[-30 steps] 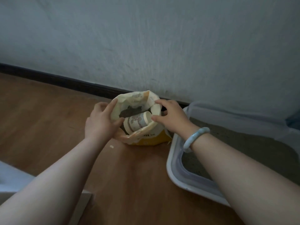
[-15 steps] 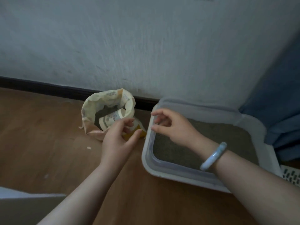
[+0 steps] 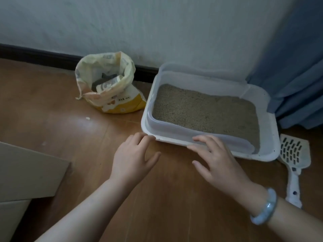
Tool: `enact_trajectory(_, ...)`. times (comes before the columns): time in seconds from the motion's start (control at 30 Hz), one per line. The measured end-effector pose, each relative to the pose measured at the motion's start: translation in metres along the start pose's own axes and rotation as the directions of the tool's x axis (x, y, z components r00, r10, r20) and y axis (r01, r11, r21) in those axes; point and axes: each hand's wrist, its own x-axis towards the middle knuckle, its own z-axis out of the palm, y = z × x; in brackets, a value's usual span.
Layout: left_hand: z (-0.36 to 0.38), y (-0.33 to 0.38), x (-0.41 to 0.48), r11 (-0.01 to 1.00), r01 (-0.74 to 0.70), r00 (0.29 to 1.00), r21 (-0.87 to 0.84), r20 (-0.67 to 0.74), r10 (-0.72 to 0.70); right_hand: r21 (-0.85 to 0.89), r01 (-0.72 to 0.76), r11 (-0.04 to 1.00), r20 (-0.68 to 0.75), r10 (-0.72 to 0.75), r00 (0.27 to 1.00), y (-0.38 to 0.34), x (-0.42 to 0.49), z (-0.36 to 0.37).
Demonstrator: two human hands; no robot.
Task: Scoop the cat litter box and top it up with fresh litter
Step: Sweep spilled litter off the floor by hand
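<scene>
Single head view, close, looking forward-down over floor (image 3: 52, 105) toward wall (image 3: 157, 28), probably crouched

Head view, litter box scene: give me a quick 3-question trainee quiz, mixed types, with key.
1. True or false: the white slotted plastic scoop lies on the wooden floor, right of the white plastic litter box.
2. Which hand touches the box's near rim? A. left hand only B. right hand only C. both
3. Fill in: the cream and yellow litter bag stands with its top ____.

Key
1. True.
2. C: fingertips of both reach the near rim, neither grip closed on anything.
3. Open, with a rolled paper item showing inside.
</scene>
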Motion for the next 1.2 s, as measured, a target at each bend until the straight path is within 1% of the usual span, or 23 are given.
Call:
enact_trajectory(0.07,0.009,0.003,-0.008,0.999,-0.009,0.998,0.039,0.064,0.007,0.001,-0.02,1.0,-0.014,0.02,1.0,0.008,-0.022,0.009)
enact_trajectory(0.2,0.027,0.017,-0.017,0.994,-0.022,0.984,0.106,0.177,0.002,-0.006,-0.191,0.982,0.028,0.191,0.981,0.035,-0.066,0.035)
enact_trajectory(0.33,0.046,0.031,-0.024,0.992,-0.015,0.964,0.129,0.265,-0.02,-0.087,-0.391,0.916,0.101,0.399,0.911,0.06,-0.108,0.06)
enact_trajectory(0.43,0.058,0.04,-0.031,0.99,-0.003,0.945,0.141,0.323,-0.043,-0.149,-0.461,0.875,0.103,0.477,0.873,0.074,-0.136,0.071)
enact_trajectory(0.5,0.064,0.045,-0.036,0.992,0.015,0.926,0.129,0.371,-0.063,-0.176,-0.457,0.872,0.071,0.474,0.877,0.079,-0.144,0.076)
enact_trajectory(0.6,0.072,0.053,-0.043,0.995,0.033,0.906,0.099,0.417,-0.072,-0.169,-0.443,0.881,0.002,0.449,0.893,0.08,-0.142,0.081)
enact_trajectory(0.73,0.081,0.063,-0.051,0.996,0.0,0.879,0.094,0.474,-0.045,-0.164,-0.348,0.923,-0.048,0.345,0.937,0.077,-0.141,0.087)
enact_trajectory(0.83,0.085,0.068,-0.055,0.997,-0.018,0.873,0.074,0.487,-0.021,-0.168,-0.278,0.946,-0.059,0.271,0.961,0.073,-0.146,0.092)
enact_trajectory(1.03,0.086,0.066,-0.059,0.998,-0.043,0.862,0.054,0.507,0.01,-0.182,-0.214,0.96,-0.142,0.189,0.972,0.071,-0.147,0.095)
enact_trajectory(1.2,0.087,0.068,-0.06,0.997,-0.052,0.856,0.058,0.517,0.015,-0.186,-0.164,0.969,-0.123,0.142,0.982,0.074,-0.15,0.094)
